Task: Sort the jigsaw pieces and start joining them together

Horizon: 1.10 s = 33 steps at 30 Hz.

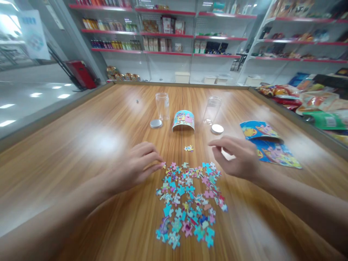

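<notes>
Fingers [153, 157] of my left hand [140, 161] are bending over a small piece [164, 165] at the far left corner of the puzzle pile [181, 190]; I cannot tell whether they are grasping it. My right hand [240, 156] is hovering near the pile's far right corner, released, thumb and forefinger parted. Beyond the pile on the bench [89, 119], I am seeing a single piece [188, 148] lying apart, then a curved picture card [183, 119] standing between two clear jars [162, 107]. Blue printed sheets [277, 153] are lying right of the pile, farther off.
</notes>
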### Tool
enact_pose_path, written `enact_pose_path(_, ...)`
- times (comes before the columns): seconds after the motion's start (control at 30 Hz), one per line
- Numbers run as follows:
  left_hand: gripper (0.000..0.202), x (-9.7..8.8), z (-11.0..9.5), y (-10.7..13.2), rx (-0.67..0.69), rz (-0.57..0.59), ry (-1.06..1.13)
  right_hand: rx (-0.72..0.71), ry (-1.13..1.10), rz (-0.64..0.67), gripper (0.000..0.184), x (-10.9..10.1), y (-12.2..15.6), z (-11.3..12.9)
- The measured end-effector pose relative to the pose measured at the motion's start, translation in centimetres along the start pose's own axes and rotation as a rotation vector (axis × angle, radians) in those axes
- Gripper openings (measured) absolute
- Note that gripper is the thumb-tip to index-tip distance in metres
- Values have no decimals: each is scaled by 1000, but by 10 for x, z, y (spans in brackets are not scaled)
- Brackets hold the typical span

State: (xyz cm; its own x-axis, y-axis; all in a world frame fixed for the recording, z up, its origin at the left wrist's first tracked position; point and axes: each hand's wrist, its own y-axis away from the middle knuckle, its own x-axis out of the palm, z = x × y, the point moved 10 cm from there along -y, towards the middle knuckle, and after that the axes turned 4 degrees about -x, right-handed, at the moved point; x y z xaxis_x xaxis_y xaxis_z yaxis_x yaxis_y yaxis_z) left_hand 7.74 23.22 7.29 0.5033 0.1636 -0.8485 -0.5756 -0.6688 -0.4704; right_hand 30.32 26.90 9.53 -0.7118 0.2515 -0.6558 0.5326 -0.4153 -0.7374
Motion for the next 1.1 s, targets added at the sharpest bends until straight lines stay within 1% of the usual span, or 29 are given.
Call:
enact_pose_path(0.07, 13, 29, 11, 3, -29, 134, 24, 64, -36, -74, 12, 15, -4, -16)
enact_pose_path(0.1, 16, 40, 18, 4, -69, 167, 48, 102, -56, -113, 14, 24, -5, -25)
enact_pose_path(0.13, 19, 48, 22, 4, -105, 181, 81, 137, -67, -146, 15, 33, -6, -35)
enact_pose_path(0.2, 26, 57, 25, 4, -156, 187, 136, 155, -91, -157, 17, 50, -8, -46)
enact_pose_path(0.27, 27, 59, 23, 2, -181, 177, 173, 158, -117, -148, 17, 57, -8, -52)
enact_pose_path(0.33, 23, 59, 20, 1, -179, 176, 194, 156, -139, -132, 17, 56, -7, -54)
enact_pose_path(0.47, 17, 60, 20, 1, -202, 222, 221, 158, -172, -93, 18, 53, -5, -56)
enact_pose_path(0.57, 14, 63, 23, 3, -244, 263, 234, 163, -198, -69, 18, 57, -6, -57)
enact_pose_path(0.73, 8, 62, 24, 8, -279, 281, 265, 159, -245, -41, 17, 63, -7, -52)
enact_pose_path(0.83, 3, 58, 22, 9, -285, 234, 328, 158, -265, -38, 17, 63, -9, -47)
enact_pose_path(0.9, 5, 55, 22, 2, -268, 148, 383, 158, -278, -34, 16, 63, -11, -44)
enact_pose_path(1.0, 10, 54, 31, -24, -236, -9, 464, 143, -301, 8, 13, 69, -13, -38)
enact_pose_path(1.03, 10, 57, 37, -36, -239, -37, 509, 135, -307, 33, 13, 72, -14, -36)
enact_pose_path(1.1, 4, 77, 51, -61, -296, 2, 705, 126, -311, 78, 12, 78, -13, -35)
